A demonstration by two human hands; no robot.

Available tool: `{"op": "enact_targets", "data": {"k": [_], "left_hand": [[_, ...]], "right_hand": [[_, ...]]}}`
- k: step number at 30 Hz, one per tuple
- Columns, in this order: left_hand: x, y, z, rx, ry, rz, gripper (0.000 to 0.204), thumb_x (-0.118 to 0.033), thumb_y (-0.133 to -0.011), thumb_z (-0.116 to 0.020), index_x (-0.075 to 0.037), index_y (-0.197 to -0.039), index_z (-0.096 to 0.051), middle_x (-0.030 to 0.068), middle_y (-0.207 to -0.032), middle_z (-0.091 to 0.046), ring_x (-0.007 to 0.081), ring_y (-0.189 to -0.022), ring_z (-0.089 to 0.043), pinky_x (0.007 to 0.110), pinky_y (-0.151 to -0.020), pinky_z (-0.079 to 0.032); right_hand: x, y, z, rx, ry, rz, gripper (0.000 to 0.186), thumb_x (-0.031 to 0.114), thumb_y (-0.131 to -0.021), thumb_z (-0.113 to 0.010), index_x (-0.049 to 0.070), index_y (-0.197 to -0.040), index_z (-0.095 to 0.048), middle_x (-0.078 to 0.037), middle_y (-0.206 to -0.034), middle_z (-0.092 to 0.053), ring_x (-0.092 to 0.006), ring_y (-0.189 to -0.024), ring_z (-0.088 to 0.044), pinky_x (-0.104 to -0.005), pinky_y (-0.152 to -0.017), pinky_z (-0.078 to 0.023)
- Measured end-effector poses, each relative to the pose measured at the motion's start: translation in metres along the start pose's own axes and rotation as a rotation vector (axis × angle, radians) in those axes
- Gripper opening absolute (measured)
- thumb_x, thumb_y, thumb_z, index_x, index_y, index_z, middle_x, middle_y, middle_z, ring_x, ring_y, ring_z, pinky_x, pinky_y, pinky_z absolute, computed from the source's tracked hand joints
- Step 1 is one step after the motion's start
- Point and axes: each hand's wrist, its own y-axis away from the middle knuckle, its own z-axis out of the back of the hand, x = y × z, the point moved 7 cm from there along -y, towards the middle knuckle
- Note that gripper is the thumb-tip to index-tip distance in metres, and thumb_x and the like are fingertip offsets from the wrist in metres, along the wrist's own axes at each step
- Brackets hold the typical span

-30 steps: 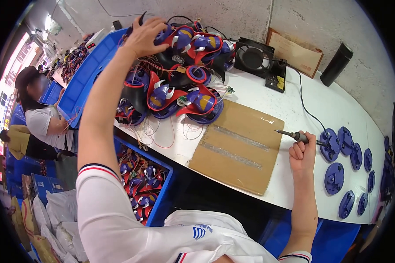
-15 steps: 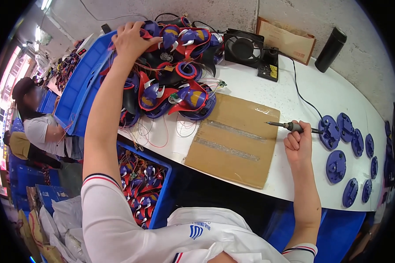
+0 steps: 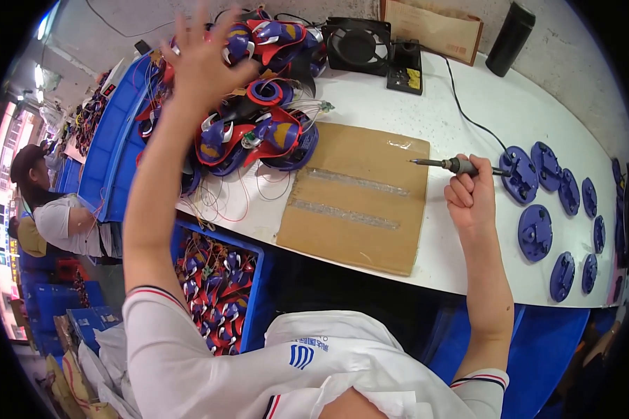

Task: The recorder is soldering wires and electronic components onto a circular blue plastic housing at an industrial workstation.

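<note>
My left hand (image 3: 206, 66) is raised over a heap of red, purple and black plastic assemblies (image 3: 279, 136) with loose thin wires. Its fingers are spread, slightly blurred, and nothing shows in them. A soldering iron (image 3: 440, 163) is gripped in my right hand (image 3: 472, 192), its tip pointing left over the right part of a flat cardboard sheet (image 3: 356, 237). Two strips of clear tape cross the cardboard. A small green circuit board (image 3: 325, 107) hangs on wires at the heap's right side.
Several round purple plastic covers (image 3: 534, 232) lie at the table's right. Behind stand a black fan (image 3: 358, 46), a soldering stand (image 3: 405, 68) and a black cylinder (image 3: 511, 39). Blue trays (image 3: 105, 174) are at left. Below, a blue bin (image 3: 253, 300) holds more assemblies. Another person (image 3: 63, 216) is far left.
My left hand has opened and spread its fingers above the heap. My right hand still holds the soldering iron, and the whole view has shifted a little.
</note>
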Motion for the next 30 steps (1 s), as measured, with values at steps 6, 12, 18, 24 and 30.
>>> {"op": "enact_targets", "data": {"k": [6, 12, 18, 24, 30], "left_hand": [[-0.113, 0.097, 0.014, 0.27, 0.357, 0.069, 0.081, -0.052, -0.056, -0.076, -0.031, -0.13, -0.051, 0.0168, -0.152, -0.017, 0.0535, -0.135, -0.007, 0.079, -0.089, -0.01], [-0.092, 0.104, -0.002, 0.332, 0.405, 0.143, 0.071, -0.05, -0.056, -0.076, -0.032, -0.122, -0.057, 0.0073, -0.149, -0.028, 0.0547, -0.132, -0.015, 0.082, -0.086, -0.015], [-0.073, 0.11, -0.009, 0.292, 0.452, 0.167, 0.069, -0.049, -0.056, -0.075, -0.033, -0.121, -0.058, 0.0011, -0.145, -0.035, 0.0539, -0.131, -0.02, 0.083, -0.086, -0.017], [-0.056, 0.11, -0.021, 0.337, 0.461, 0.137, 0.07, -0.049, -0.057, -0.075, -0.033, -0.123, -0.056, -0.0007, -0.145, -0.035, 0.05, -0.133, -0.02, 0.083, -0.089, -0.016], [-0.054, 0.118, 0.02, 0.08, 0.526, 0.211, 0.078, -0.052, -0.058, -0.076, -0.024, -0.127, -0.053, 0.0079, -0.146, -0.033, 0.0411, -0.136, -0.021, 0.071, -0.102, -0.005]], "right_hand": [[-0.005, -0.002, -0.001, -0.007, 0.016, -0.007, 0.017, 0.021, -0.088, -0.052, 0.005, -0.088, -0.058, 0.008, -0.043, -0.03, -0.0022, -0.031, -0.018, -0.0176, -0.031, -0.014], [-0.001, -0.005, 0.005, -0.003, 0.021, -0.007, 0.016, 0.022, -0.088, -0.053, 0.006, -0.089, -0.057, 0.008, -0.044, -0.031, -0.0023, -0.03, -0.018, -0.0176, -0.03, -0.014], [0.0, -0.009, 0.009, 0.035, 0.029, -0.01, 0.015, 0.022, -0.089, -0.052, 0.007, -0.089, -0.056, 0.008, -0.044, -0.031, -0.0023, -0.03, -0.019, -0.018, -0.029, -0.013], [0.001, -0.013, 0.01, 0.049, 0.029, -0.013, 0.015, 0.021, -0.089, -0.052, 0.007, -0.09, -0.056, 0.008, -0.044, -0.031, -0.0024, -0.03, -0.02, -0.018, -0.029, -0.014], [-0.002, -0.013, 0.009, 0.058, 0.023, -0.027, 0.017, 0.021, -0.088, -0.053, 0.006, -0.095, -0.056, 0.008, -0.044, -0.032, -0.0026, -0.029, -0.02, -0.0178, -0.029, -0.014]]}}
